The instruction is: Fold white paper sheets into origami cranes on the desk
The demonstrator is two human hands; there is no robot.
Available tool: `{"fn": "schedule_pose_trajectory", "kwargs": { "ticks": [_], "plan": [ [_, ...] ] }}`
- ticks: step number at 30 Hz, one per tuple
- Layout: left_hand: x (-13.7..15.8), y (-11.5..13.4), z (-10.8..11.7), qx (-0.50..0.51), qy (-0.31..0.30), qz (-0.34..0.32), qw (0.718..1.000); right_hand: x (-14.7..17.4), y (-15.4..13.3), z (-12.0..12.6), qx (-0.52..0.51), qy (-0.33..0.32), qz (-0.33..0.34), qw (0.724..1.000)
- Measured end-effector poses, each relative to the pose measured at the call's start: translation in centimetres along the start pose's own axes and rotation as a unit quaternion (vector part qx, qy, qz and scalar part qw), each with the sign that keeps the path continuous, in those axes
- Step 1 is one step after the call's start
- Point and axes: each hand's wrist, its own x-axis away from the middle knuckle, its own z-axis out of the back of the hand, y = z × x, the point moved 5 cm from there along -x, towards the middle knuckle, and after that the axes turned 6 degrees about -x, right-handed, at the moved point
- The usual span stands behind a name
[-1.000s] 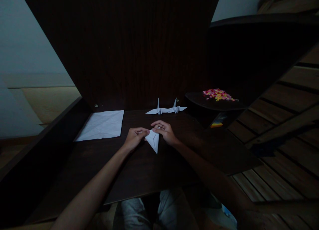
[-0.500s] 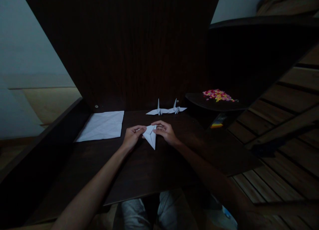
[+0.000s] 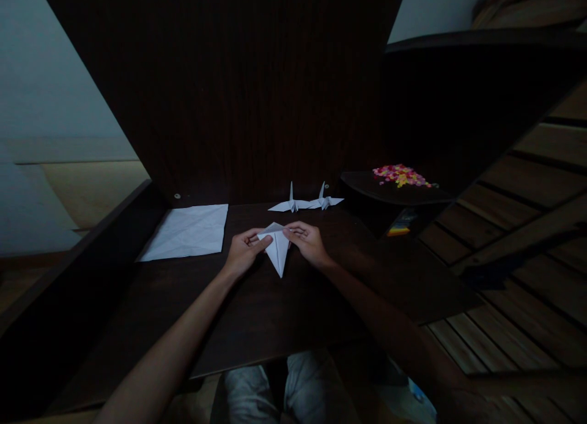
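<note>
One kite-shaped folded white paper (image 3: pixel 279 252), pinched at opposite sides by left hand (image 3: pixel 242 252) and right hand (image 3: pixel 310 243) over the dark desk (image 3: pixel 257 326), looks mid-fold; next crease probably calls for aligned edges, thumb pressure.

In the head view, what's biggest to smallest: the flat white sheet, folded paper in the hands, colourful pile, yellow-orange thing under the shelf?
1. Flat white sheet
2. Folded paper and colourful pile: too alike to rank
3. Yellow-orange thing
</note>
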Motion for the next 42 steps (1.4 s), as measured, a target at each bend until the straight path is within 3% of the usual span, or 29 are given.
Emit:
{"fn": "schedule_pose_trajectory", "kwargs": {
  "ticks": [7,13,20,29,33,38,42],
  "plan": [
    [0.3,0.7,-0.3,0.025,0.011,-0.043,0.999,0.1,-0.3,-0.2,-0.017,0.012,0.007,1.0],
    [0.6,1.7,-0.5,-0.068,0.011,-0.105,0.992,0.3,-0.4,-0.4,-0.028,0.01,0.031,0.999],
    [0.7,1.9,-0.7,-0.086,-0.004,-0.103,0.991,0.6,-0.7,-0.6,0.024,-0.018,0.025,0.999],
    [0.9,2.2,-0.1,-0.122,0.027,-0.107,0.986,0.9,-1.3,-0.5,0.067,-0.018,0.042,0.997],
    [1.3,2.6,0.4,-0.212,0.076,-0.166,0.96,1.3,-2.2,-0.4,0.145,0.015,0.112,0.983],
    [2.1,3.7,0.2,-0.317,0.1,-0.29,0.898,1.9,-3.8,-1.0,0.222,0.023,0.237,0.946],
    [2.6,4.3,-0.1,-0.343,0.097,-0.377,0.855,2.2,-4.1,-1.2,0.242,0.038,0.261,0.934]
  ]
}}
